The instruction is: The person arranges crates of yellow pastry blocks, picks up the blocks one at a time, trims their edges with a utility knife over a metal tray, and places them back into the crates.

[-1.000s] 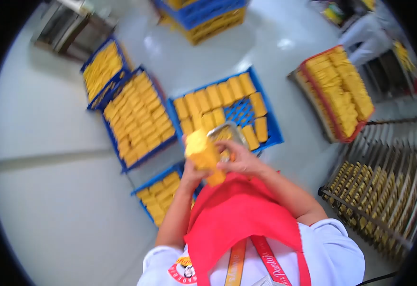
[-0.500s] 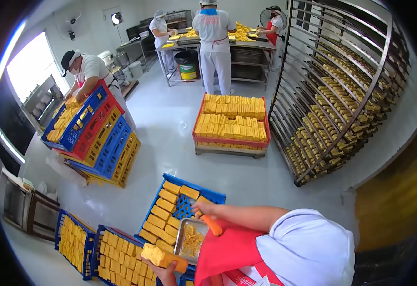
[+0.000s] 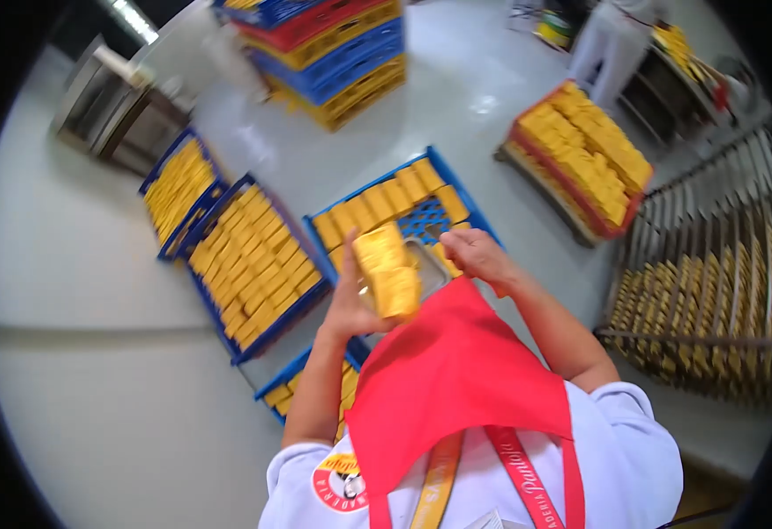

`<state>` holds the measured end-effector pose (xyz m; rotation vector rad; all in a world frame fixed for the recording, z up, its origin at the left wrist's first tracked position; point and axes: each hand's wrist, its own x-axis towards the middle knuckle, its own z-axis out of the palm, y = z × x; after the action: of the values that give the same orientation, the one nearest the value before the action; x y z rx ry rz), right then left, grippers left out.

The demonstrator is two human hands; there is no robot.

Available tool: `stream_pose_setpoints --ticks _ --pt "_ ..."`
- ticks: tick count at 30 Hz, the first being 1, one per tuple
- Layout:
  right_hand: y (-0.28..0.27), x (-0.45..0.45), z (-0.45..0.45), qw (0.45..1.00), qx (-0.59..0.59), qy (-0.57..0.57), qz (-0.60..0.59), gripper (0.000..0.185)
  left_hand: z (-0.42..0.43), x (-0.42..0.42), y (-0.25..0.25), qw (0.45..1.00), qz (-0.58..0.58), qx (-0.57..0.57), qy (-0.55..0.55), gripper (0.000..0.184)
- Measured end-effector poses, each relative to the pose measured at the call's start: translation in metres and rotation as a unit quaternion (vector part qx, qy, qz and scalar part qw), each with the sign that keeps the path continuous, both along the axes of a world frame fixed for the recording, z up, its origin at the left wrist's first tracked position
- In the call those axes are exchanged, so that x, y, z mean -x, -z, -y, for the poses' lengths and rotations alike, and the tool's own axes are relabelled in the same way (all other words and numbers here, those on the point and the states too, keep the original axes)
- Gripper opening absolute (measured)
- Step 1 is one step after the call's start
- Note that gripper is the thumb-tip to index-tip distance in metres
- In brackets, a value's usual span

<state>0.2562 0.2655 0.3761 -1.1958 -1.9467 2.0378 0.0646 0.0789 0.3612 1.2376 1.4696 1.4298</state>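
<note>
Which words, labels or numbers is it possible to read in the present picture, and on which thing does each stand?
"ADERIA Pantoja": red strap, first word cut off by the picture edge.
"NADERIA": round badge; its upper word is too blurred.
Yellow strap: letters too blurred to read surely.

A stack of blue, red and yellow plastic crates (image 3: 328, 66) is standing on the glossy pale floor (image 3: 456, 97). Farther right, a person in white trousers (image 3: 609, 53) is standing beside a red crate (image 3: 551, 187), and a tiered metal rack (image 3: 703, 338) is holding rows of yellowish pieces (image 3: 681, 291).
</note>
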Motion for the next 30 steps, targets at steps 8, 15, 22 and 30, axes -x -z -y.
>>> stream_pose_setpoints --ticks 8,15,22,30 --pt "-0.027 0.035 0.010 0.949 -0.283 -0.124 -0.066 0.048 0.013 0.001 -0.013 0.999 0.035 0.000 0.020 0.148" --pt "-0.027 0.050 0.004 0.917 -0.287 -0.272 -0.050 0.068 0.025 0.003 -0.024 0.999 0.020 0.032 0.017 0.149" --pt "-0.020 0.061 0.003 0.921 -0.263 -0.278 -0.070 0.075 0.026 0.003 -0.034 0.996 0.078 0.038 0.025 0.148" --pt "-0.026 0.054 0.005 0.880 -0.347 -0.322 -0.025 0.068 0.029 0.015 -0.011 0.998 -0.030 0.039 0.039 0.145"
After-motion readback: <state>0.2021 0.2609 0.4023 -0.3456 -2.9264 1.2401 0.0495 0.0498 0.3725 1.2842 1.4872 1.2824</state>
